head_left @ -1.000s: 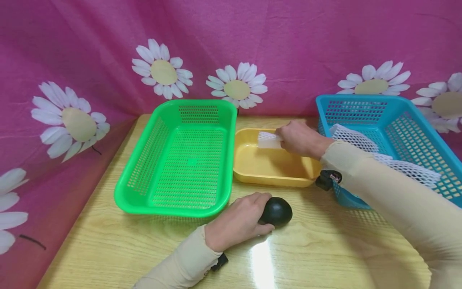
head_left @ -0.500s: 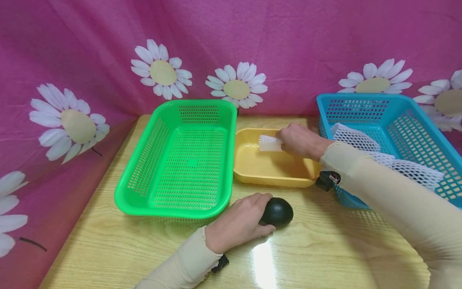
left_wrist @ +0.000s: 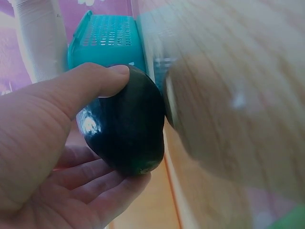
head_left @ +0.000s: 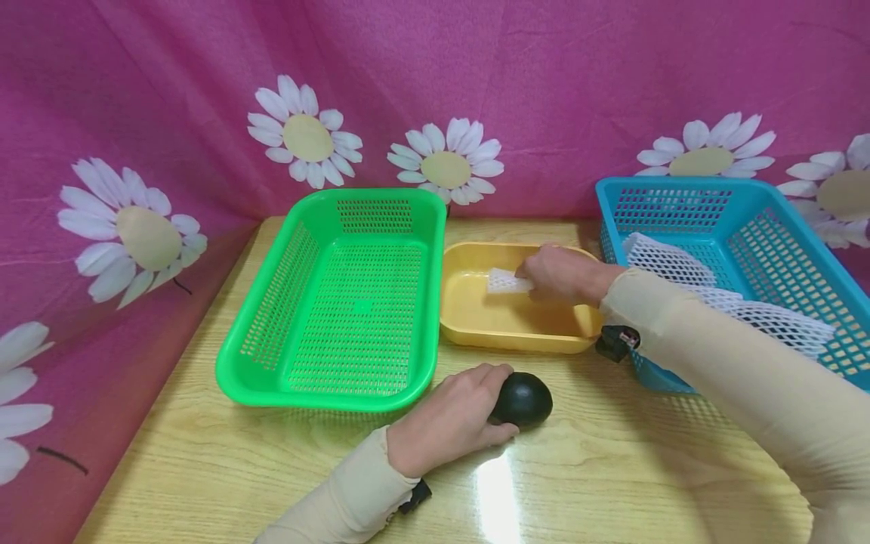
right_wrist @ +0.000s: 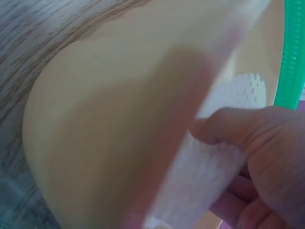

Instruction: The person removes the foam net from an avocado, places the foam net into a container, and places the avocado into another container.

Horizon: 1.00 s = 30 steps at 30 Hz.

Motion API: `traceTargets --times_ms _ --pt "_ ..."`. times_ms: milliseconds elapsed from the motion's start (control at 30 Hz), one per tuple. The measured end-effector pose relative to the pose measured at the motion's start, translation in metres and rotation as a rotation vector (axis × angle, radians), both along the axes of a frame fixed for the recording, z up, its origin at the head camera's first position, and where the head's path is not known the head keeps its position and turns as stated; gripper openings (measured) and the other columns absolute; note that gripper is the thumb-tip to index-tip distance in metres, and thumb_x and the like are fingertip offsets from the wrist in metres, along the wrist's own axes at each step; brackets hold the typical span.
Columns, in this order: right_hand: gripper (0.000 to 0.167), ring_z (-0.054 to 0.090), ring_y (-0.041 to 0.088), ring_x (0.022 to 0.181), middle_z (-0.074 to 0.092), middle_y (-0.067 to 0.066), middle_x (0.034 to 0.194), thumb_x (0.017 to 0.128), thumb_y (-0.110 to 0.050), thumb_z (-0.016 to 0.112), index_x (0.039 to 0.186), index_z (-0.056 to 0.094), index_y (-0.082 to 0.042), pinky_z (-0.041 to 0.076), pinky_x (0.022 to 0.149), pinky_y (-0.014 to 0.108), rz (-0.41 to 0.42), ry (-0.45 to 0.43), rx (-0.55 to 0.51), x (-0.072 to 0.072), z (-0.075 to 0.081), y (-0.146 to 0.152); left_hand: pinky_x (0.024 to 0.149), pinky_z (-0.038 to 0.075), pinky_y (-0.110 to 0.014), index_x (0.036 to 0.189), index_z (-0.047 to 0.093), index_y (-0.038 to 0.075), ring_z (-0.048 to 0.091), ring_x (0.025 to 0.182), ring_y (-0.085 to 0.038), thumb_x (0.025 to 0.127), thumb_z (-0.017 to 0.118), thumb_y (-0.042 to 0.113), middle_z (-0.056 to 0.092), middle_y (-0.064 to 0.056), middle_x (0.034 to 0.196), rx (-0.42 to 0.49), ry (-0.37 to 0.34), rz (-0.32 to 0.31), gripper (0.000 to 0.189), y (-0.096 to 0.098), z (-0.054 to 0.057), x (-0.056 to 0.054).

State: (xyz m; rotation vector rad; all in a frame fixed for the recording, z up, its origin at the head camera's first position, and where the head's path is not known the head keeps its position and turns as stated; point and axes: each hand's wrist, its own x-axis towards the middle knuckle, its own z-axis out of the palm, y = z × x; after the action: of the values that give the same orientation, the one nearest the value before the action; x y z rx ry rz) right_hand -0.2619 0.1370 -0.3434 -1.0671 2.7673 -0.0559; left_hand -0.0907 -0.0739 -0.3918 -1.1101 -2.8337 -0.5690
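In the head view my left hand holds a glossy, dark green-black avocado on the table, in front of the yellow tray. The left wrist view shows the thumb on one side of the avocado and the fingers curved along the other. Inside the yellow tray, my right hand pinches a white foam net sleeve, which points left from the fingers. Seen from the right wrist, the thumb lies across the foam net sleeve and the other fingers are partly hidden beneath it.
To the left stands a green perforated basket with its floor showing. A blue basket on the right holds several white foam nets. The right forearm crosses over its near corner. Behind the table hangs a pink flowered cloth.
My right hand has lowered a little into the yellow tray with the foam net sleeve, which now sits slightly nearer the viewer. The left hand and avocado have hardly moved.
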Motion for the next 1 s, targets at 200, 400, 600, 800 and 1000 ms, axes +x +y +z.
traceTargets --times_ms 200,400,600,800,1000 --pt "0.011 0.049 0.012 0.058 0.052 -0.003 0.065 0.085 -0.008 0.072 0.079 0.063 -0.013 0.039 0.053 0.025 -0.030 -0.099 0.062 0.002 0.000 0.000 0.078 0.058 -0.023 0.128 0.060 0.005 0.070 0.092 -0.011 0.086 0.082 0.035 0.073 -0.003 0.108 -0.002 -0.006 0.006 0.056 0.000 0.000 0.000" --pt "0.020 0.052 0.015 0.067 0.061 0.000 0.073 0.083 -0.018 0.080 0.097 0.070 -0.008 0.045 0.063 0.029 -0.017 -0.106 0.100 0.003 -0.001 0.001 0.078 0.058 -0.023 0.129 0.060 0.005 0.071 0.092 -0.011 0.086 0.082 0.035 0.073 -0.003 0.109 -0.002 -0.005 0.007 0.056 0.000 0.000 0.000" --pt "0.035 0.058 0.017 0.072 0.070 0.003 0.082 0.080 -0.025 0.084 0.106 0.072 -0.005 0.053 0.071 0.036 -0.013 -0.090 0.120 0.004 0.004 0.002 0.077 0.058 -0.022 0.128 0.061 0.005 0.070 0.091 -0.011 0.087 0.082 0.035 0.073 -0.003 0.107 0.001 -0.011 0.006 0.055 0.000 0.001 0.000" --pt "0.069 0.073 0.022 0.098 0.075 0.018 0.122 0.082 -0.037 0.087 0.134 0.066 0.003 0.058 0.098 0.046 -0.052 -0.126 0.136 0.007 0.017 0.000 0.077 0.058 -0.023 0.127 0.061 0.005 0.070 0.091 -0.011 0.086 0.082 0.035 0.073 -0.002 0.107 0.001 -0.014 0.006 0.054 0.000 0.001 -0.001" --pt "0.070 0.072 0.032 0.115 0.071 0.021 0.132 0.082 -0.035 0.087 0.135 0.064 0.004 0.056 0.104 0.049 -0.036 -0.134 0.102 0.011 0.026 0.001 0.077 0.058 -0.023 0.128 0.060 0.004 0.070 0.093 -0.011 0.087 0.082 0.034 0.073 -0.003 0.109 0.006 -0.039 0.006 0.055 0.000 0.002 -0.001"
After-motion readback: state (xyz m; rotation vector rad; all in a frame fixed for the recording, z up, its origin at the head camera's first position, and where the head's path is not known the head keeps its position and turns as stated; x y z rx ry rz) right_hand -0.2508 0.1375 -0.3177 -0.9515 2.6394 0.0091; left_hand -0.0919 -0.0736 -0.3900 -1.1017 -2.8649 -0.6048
